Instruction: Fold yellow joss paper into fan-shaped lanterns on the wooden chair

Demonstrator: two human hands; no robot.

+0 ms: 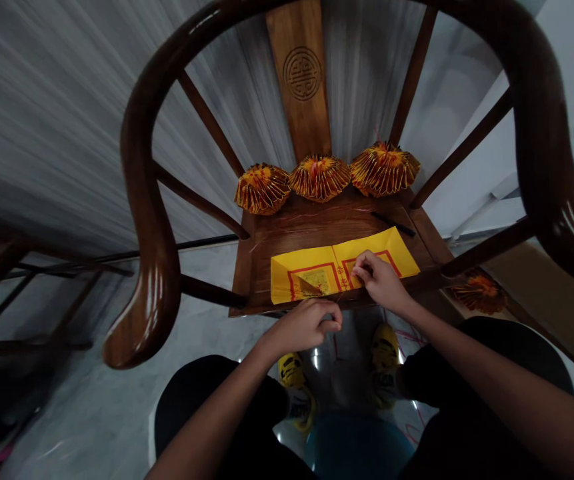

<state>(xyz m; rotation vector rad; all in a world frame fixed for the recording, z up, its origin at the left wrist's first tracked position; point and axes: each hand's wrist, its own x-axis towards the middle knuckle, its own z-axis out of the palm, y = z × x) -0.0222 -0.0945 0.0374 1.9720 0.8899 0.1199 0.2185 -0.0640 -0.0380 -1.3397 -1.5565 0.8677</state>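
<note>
A yellow paper stack [307,259] with red printed frames lies across the front of the wooden chair seat. Down its middle runs a thin red line, perhaps a thread. My right hand [379,280] is over the stack's right half, thumb and fingertips pinched together. My left hand [309,323] is curled closed just in front of the seat's near edge, below the stack. Whatever either hand pinches is too small to make out. Three pleated gold and orange paper fans, a left one [263,189], a middle one [319,179] and a right one [385,169], stand along the seat's back.
The chair's curved armrest [141,200] rises around the seat. A dark stick [393,224] and pink threads [311,215] lie on the seat [277,233]. Another pleated paper piece [481,293] is low at the right. A blue-green stool or tub [359,447] is between my legs.
</note>
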